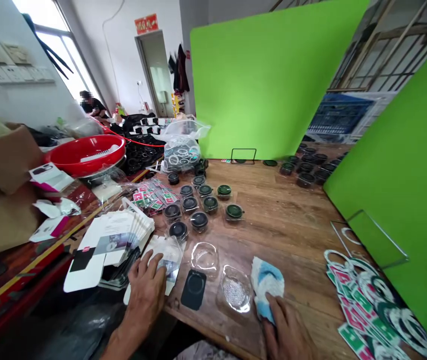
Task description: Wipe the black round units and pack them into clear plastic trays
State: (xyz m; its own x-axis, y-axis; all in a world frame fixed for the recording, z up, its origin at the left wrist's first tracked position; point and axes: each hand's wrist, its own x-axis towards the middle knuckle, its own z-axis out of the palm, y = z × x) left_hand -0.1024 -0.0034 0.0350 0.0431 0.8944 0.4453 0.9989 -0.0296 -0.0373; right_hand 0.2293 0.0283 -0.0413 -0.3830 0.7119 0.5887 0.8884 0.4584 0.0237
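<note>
My left hand (147,280) rests with its fingers stretched over a flat white printed carton (173,255), at the edge of a stack of similar cartons (110,237). At the lower right, my right hand (286,325) grips the near end of a blue and white cloth (268,277) on the table; part of its grip is hidden. Between the hands lie a black card (193,290) with a round mark, a clear plastic tray (235,290) and a second clear tray (203,257) behind it. Several dark round pieces (200,220) sit in clear trays farther back.
Green boards (273,80) stand at the back and right. Rings and coloured cards (367,300) are piled at right beside a wire stand (397,250). A bag of rings (182,152), a red basin (85,155) and a cardboard box (6,190) are leftward. A person (92,105) sits far back.
</note>
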